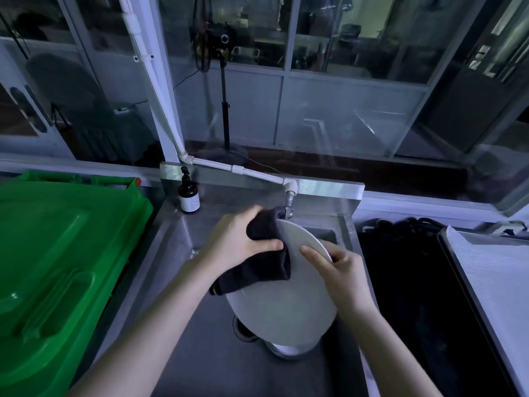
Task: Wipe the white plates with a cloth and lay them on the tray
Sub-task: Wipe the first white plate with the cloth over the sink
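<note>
While the right hand (340,273) grips a plate (286,305), the sink (200,353) holds another plate (286,350).

Green bin lid (57,253) left; dark pump bottle (188,193), possibly soap.

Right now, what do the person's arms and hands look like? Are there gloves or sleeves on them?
No gloves and no sleeves. The left hand and the right hand are both bare, and I can see no ring, watch or bracelet on them. The left forearm and the right forearm are uncovered right down to the bottom edge of the picture.
</note>
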`<action>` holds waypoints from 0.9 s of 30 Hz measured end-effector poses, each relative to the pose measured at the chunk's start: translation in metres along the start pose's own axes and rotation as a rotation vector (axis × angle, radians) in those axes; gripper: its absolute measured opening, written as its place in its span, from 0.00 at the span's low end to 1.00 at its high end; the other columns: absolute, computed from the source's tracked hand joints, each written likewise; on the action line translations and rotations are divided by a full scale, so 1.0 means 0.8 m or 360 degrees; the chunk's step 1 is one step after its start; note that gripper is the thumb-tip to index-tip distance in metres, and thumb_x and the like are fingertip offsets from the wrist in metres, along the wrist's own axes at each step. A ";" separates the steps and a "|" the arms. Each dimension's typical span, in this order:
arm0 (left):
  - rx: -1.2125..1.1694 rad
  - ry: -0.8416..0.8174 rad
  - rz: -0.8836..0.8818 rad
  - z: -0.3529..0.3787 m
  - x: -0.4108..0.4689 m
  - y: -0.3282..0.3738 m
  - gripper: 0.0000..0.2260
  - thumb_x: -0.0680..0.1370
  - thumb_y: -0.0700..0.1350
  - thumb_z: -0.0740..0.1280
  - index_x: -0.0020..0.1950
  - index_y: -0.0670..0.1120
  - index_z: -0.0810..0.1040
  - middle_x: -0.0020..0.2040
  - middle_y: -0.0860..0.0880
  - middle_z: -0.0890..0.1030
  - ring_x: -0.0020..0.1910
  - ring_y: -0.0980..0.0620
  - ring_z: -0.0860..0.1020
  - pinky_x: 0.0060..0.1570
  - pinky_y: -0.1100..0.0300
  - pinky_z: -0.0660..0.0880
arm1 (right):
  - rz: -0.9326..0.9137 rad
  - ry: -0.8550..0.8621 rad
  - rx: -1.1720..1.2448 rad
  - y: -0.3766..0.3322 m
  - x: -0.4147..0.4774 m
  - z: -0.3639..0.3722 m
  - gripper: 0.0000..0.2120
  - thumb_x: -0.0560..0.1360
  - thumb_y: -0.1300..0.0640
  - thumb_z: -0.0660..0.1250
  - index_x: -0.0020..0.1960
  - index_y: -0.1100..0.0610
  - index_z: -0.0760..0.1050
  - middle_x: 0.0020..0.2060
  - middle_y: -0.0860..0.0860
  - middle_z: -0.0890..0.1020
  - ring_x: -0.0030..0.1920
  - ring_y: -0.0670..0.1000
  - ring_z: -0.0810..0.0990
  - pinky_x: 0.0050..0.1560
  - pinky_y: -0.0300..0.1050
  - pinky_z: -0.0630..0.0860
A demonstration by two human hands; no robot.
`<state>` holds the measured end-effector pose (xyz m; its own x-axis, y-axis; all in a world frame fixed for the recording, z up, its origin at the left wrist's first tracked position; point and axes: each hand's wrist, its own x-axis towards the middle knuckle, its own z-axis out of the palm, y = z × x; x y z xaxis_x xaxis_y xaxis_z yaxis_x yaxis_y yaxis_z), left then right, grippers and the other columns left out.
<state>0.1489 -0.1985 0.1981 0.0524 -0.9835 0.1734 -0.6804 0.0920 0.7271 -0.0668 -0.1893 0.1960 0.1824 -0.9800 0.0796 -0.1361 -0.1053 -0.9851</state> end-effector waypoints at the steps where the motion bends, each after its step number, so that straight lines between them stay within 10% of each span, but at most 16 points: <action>1: -0.0001 -0.0080 -0.0043 -0.004 0.002 0.001 0.33 0.64 0.63 0.78 0.64 0.51 0.77 0.56 0.51 0.83 0.58 0.50 0.80 0.58 0.50 0.75 | -0.0087 -0.0043 -0.0148 -0.003 0.006 -0.004 0.11 0.75 0.56 0.74 0.36 0.46 0.84 0.27 0.40 0.76 0.30 0.37 0.71 0.32 0.32 0.67; 5: 0.0069 -0.0244 0.0135 -0.004 0.000 0.017 0.20 0.61 0.60 0.81 0.46 0.57 0.78 0.38 0.62 0.81 0.41 0.64 0.77 0.43 0.58 0.73 | -0.0375 -0.0305 -0.0744 -0.017 0.023 -0.001 0.15 0.76 0.56 0.73 0.31 0.53 0.77 0.24 0.44 0.69 0.27 0.40 0.65 0.29 0.34 0.61; 8: -0.0050 -0.0254 0.0134 -0.008 0.001 0.016 0.18 0.63 0.55 0.81 0.50 0.53 0.83 0.42 0.55 0.84 0.45 0.56 0.81 0.48 0.55 0.76 | -0.0437 -0.0343 -0.0805 -0.027 0.031 -0.004 0.13 0.76 0.54 0.73 0.35 0.58 0.79 0.25 0.46 0.71 0.29 0.39 0.66 0.30 0.35 0.61; 12: -0.0481 0.0352 -0.0260 0.000 -0.020 -0.005 0.08 0.69 0.47 0.79 0.41 0.51 0.81 0.36 0.57 0.83 0.37 0.70 0.79 0.35 0.73 0.72 | -0.0254 0.0138 -0.0383 -0.026 0.033 -0.028 0.14 0.76 0.51 0.72 0.36 0.59 0.79 0.27 0.45 0.73 0.30 0.43 0.70 0.31 0.40 0.66; 15: -0.0677 0.0582 -0.0512 0.018 -0.033 -0.012 0.09 0.70 0.48 0.77 0.44 0.46 0.81 0.39 0.54 0.85 0.42 0.60 0.82 0.38 0.71 0.73 | -0.0083 0.0248 -0.0049 -0.021 0.023 -0.023 0.18 0.77 0.51 0.71 0.39 0.65 0.77 0.30 0.52 0.74 0.32 0.48 0.71 0.34 0.44 0.67; 24: -0.0131 -0.0068 -0.0136 -0.006 -0.025 0.003 0.18 0.62 0.56 0.82 0.41 0.70 0.75 0.36 0.71 0.78 0.42 0.74 0.76 0.39 0.80 0.67 | -0.0311 -0.0421 -0.0850 -0.043 0.041 -0.023 0.19 0.76 0.51 0.72 0.35 0.64 0.75 0.26 0.54 0.71 0.30 0.43 0.66 0.31 0.44 0.64; 27: -0.0135 -0.0196 -0.0148 -0.007 -0.031 0.000 0.27 0.61 0.61 0.80 0.54 0.70 0.71 0.46 0.67 0.79 0.47 0.72 0.75 0.43 0.79 0.68 | -0.0276 -0.0406 -0.0774 -0.039 0.042 -0.029 0.14 0.76 0.50 0.72 0.37 0.58 0.80 0.28 0.54 0.76 0.30 0.42 0.70 0.32 0.42 0.67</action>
<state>0.1518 -0.1731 0.1977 0.0185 -0.9995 0.0236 -0.6122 0.0074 0.7906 -0.0792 -0.2227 0.2333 0.4631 -0.8760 0.1348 -0.5044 -0.3855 -0.7726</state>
